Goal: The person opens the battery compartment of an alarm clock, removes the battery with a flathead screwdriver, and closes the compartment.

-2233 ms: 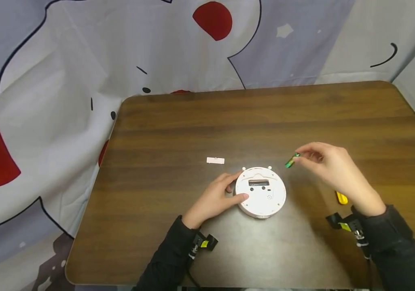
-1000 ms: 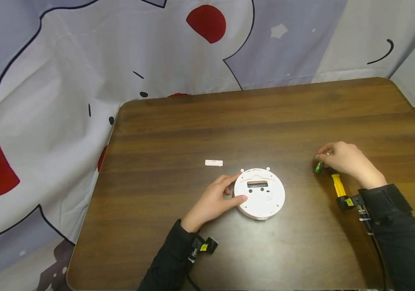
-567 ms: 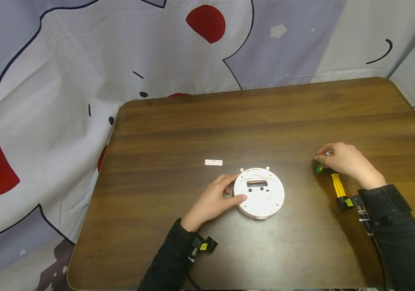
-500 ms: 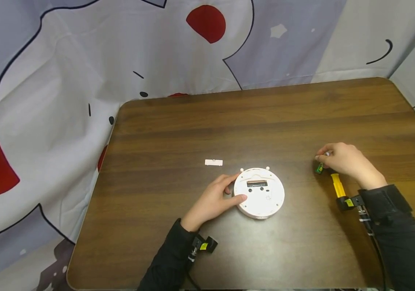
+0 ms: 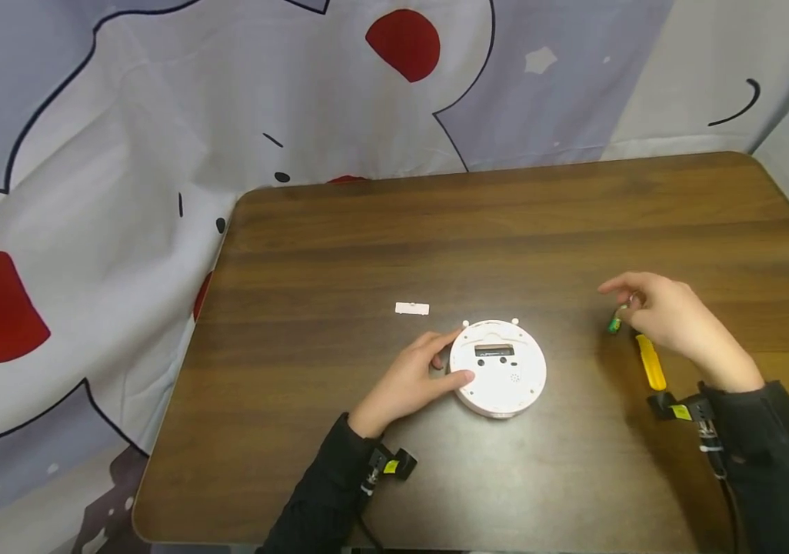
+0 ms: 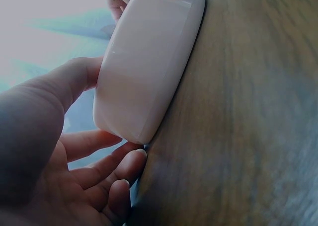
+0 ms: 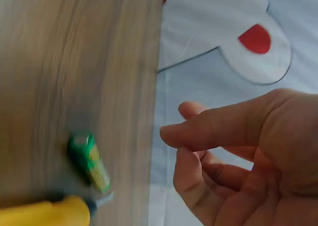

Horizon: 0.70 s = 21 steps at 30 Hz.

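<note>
My left hand (image 5: 411, 381) grips the left edge of a round white clock-like device (image 5: 498, 385), thumb on its upper face and fingers along its side. The device lies flat, showing a dark battery slot, small knobs and speaker holes. In the left wrist view its pale side wall (image 6: 144, 67) stands between thumb and fingers. My right hand (image 5: 671, 315) is just above a green battery (image 5: 614, 323), its fingers loosely bent and holding nothing. In the right wrist view the battery (image 7: 92, 161) lies on the table, apart from the fingertips.
A yellow-handled screwdriver (image 5: 651, 362) lies beside the battery, below my right hand. A small white battery cover (image 5: 411, 308) lies behind the device to the left. The wooden table (image 5: 311, 246) meets a patterned curtain (image 5: 228, 92) at its back and left edges.
My right hand carried the battery right, set it on the table by the screwdriver, then let go and drew slightly away. My left hand keeps its hold on the device.
</note>
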Motion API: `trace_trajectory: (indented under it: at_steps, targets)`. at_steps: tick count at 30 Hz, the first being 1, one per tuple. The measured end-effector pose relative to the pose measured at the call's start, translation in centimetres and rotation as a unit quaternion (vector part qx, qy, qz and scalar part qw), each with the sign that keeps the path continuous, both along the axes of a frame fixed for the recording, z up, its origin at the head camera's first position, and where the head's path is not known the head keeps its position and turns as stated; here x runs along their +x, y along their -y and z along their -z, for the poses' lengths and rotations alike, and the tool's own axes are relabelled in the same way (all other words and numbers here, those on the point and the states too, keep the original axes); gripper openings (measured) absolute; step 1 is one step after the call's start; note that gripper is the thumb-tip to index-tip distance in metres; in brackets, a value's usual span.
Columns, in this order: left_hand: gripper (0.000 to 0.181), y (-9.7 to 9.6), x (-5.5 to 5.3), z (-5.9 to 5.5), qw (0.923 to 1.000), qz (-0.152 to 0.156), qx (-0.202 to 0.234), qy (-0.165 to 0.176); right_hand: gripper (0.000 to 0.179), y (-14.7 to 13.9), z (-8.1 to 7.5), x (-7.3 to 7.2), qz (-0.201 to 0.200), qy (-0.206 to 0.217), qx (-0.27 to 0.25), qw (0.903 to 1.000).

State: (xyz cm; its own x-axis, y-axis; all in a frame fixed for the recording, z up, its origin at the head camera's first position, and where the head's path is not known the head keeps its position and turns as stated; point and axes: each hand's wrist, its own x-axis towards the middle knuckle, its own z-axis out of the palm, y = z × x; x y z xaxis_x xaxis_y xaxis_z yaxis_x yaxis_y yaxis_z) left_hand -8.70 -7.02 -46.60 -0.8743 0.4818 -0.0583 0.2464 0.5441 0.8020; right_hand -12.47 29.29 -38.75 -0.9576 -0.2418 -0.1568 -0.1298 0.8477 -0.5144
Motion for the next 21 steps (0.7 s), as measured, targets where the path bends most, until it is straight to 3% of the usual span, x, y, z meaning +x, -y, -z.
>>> trace_trajectory:
  at_steps: [7,9,12,14,16,21]
  targets:
    - [0.065,1.3,-0.7,0.3,0.9999,-0.001,0.016,-0.004,0.039,4.2,1.5,2.5,-0.062,-0.075,-0.049,0.9941]
    - [0.059,2.2,-1.1,0.3,0.9992,-0.020,0.029,-0.017,0.038,5.3,2.3,3.0,-0.076,-0.082,-0.068,0.9914]
    - [0.051,3.6,-2.2,0.1,0.9955,-0.074,0.027,-0.053,0.036,6.4,3.3,3.7,-0.080,-0.077,-0.089,0.9898]
    - [0.047,4.6,-3.2,-0.3,0.9915,-0.107,0.005,-0.074,0.035,6.9,3.9,3.9,-0.074,-0.072,-0.094,0.9901]
    - [0.045,5.4,-4.5,-0.8,0.9889,-0.120,-0.027,-0.083,0.034,7.3,4.3,4.0,-0.064,-0.070,-0.095,0.9909]
    - [0.044,6.4,-7.6,-1.2,0.9845,-0.085,-0.133,-0.076,0.033,8.0,5.3,4.2,-0.041,-0.069,-0.095,0.9923]
